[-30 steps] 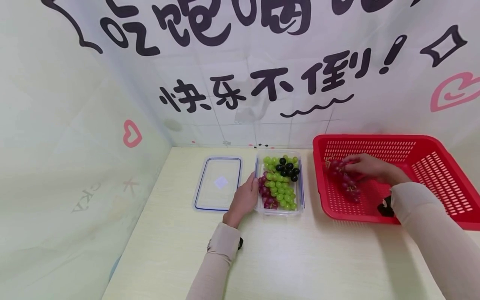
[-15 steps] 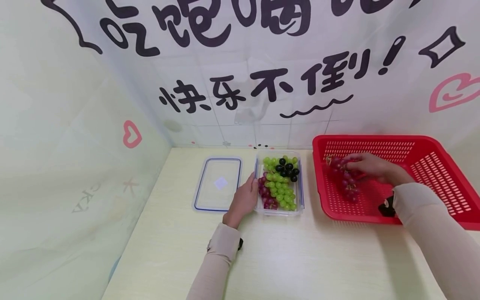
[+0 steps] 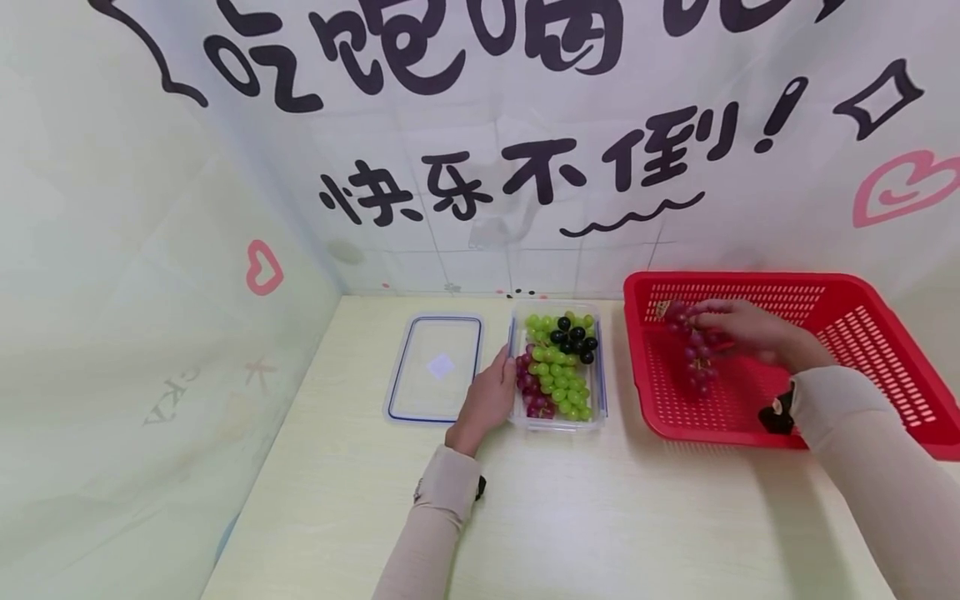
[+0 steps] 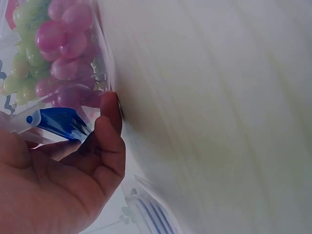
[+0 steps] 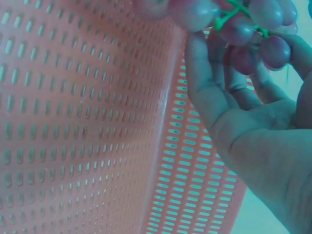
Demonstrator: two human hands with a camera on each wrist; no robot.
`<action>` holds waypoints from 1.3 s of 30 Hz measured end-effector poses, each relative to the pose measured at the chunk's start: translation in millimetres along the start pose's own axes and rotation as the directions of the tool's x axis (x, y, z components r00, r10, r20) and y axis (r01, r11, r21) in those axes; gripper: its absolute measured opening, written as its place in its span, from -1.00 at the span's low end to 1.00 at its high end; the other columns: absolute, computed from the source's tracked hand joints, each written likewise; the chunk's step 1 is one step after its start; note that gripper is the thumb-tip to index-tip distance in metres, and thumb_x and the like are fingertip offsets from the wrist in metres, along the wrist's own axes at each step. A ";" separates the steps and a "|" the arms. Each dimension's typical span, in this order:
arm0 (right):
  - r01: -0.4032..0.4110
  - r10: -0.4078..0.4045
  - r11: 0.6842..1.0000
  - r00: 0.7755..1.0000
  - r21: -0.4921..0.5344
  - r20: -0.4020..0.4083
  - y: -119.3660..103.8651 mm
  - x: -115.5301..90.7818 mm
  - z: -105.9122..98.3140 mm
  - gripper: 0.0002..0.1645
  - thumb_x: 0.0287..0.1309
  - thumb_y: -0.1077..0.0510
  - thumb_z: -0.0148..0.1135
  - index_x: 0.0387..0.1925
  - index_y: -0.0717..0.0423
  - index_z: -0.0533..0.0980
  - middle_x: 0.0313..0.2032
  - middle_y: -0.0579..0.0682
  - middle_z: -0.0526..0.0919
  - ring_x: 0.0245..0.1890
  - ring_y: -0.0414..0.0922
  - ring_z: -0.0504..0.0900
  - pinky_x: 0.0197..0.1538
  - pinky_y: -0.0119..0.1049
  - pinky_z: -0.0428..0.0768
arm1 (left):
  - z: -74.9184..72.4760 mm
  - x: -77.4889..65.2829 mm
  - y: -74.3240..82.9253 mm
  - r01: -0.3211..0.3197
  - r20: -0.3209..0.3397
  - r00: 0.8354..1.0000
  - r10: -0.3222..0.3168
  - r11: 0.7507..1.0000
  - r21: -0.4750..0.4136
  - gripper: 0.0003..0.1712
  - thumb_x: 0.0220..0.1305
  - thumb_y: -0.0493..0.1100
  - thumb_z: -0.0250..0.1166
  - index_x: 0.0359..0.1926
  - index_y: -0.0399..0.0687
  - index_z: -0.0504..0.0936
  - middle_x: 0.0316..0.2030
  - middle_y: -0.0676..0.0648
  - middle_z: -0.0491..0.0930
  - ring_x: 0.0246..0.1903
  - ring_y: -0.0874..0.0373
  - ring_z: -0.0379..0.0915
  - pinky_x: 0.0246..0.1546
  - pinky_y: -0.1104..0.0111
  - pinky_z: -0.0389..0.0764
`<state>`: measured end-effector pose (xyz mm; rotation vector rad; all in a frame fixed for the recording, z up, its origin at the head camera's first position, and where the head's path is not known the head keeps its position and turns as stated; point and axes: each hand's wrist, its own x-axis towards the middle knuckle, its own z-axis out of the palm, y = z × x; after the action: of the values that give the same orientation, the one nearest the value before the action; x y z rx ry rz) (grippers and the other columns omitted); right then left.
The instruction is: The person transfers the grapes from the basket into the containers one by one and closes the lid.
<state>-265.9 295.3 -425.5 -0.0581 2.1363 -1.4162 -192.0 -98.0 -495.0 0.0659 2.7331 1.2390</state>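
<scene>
A bunch of red grapes (image 3: 697, 350) dangles over the red plastic basket, gripped by my right hand (image 3: 746, 329) between thumb and fingers. The right wrist view shows the grapes (image 5: 239, 29) with their green stem against the curled fingers. At the left side of a clear plastic food container (image 3: 558, 426), my left hand (image 3: 491, 400) holds its wall. In the left wrist view, its fingers curl by the blue-edged clip flap (image 4: 61, 122). Inside the container lie green grapes (image 3: 562, 383), red grapes (image 3: 534, 392) and a small black bunch (image 3: 575, 340).
The red basket (image 3: 727, 433) with slotted walls stands on the right of the pale table (image 3: 555, 517). A clear lid (image 3: 438, 367) with a blue seal lies flat left of the container. A printed cloth (image 3: 465, 258) hangs behind.
My right hand has raised the red grapes slightly within the basket and shifted a little to the right. My left hand and the container stay where they were.
</scene>
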 end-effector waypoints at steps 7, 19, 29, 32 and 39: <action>0.001 0.000 0.997 1.000 0.078 -0.016 -3.1 -5.0 -3.0 -0.64 0.45 -0.03 0.08 0.17 -0.02 0.48 -0.19 -0.20 0.61 -0.18 -0.13 0.60 -0.05 -0.17 0.67 | 1.3 0.4 -1.7 -0.012 0.003 1.000 0.012 1.000 -0.006 -0.37 0.63 0.07 -0.29 0.56 -0.07 0.03 0.41 -0.22 0.29 0.37 -0.14 0.25 0.33 0.02 0.32; 0.007 -0.001 0.974 1.000 0.227 -0.028 -10.2 -11.3 -5.8 -0.77 0.44 -0.04 0.08 -0.22 -0.48 0.62 -0.20 -0.29 0.62 -0.19 -0.23 0.58 -0.10 -0.28 0.68 | -0.9 -0.9 1.0 0.000 0.001 1.000 0.000 1.000 -0.011 -0.37 0.62 0.08 -0.29 0.56 -0.06 0.04 0.40 -0.22 0.30 0.36 -0.13 0.27 0.32 0.01 0.34; 0.004 0.013 0.934 0.999 0.357 -0.045 -20.9 -14.7 -8.8 -0.86 0.35 -0.06 0.20 -0.20 -0.38 0.66 -0.21 -0.27 0.65 -0.22 -0.26 0.59 -0.13 -0.33 0.68 | -0.8 -0.6 2.2 -0.001 -0.006 1.000 0.001 1.000 -0.009 -0.37 0.62 0.07 -0.29 0.55 -0.08 0.06 0.37 -0.25 0.35 0.34 -0.15 0.30 0.31 0.00 0.35; 0.003 0.014 0.934 0.999 0.358 -0.045 -22.8 -15.0 -9.2 -0.87 0.34 -0.07 0.20 -0.19 -0.39 0.65 -0.20 -0.27 0.64 -0.20 -0.26 0.59 -0.12 -0.34 0.67 | -0.9 -0.3 2.3 -0.003 -0.009 1.000 0.002 1.000 -0.008 -0.37 0.62 0.07 -0.28 0.55 -0.09 0.07 0.37 -0.25 0.36 0.34 -0.16 0.30 0.30 -0.01 0.36; 0.003 0.017 0.937 0.998 0.350 -0.054 -29.8 -14.3 -7.4 -0.88 0.32 -0.09 0.22 -0.17 -0.39 0.64 -0.18 -0.29 0.64 -0.18 -0.27 0.59 -0.10 -0.36 0.67 | -1.2 -2.0 2.1 -0.008 -0.005 1.000 0.008 1.000 -0.018 -0.37 0.62 0.06 -0.28 0.55 -0.11 0.06 0.38 -0.25 0.33 0.31 -0.15 0.36 0.31 0.01 0.35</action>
<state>-265.4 293.2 -391.8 0.1273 1.8909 -1.7912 -190.2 -97.7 -492.5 0.0713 2.7284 1.2674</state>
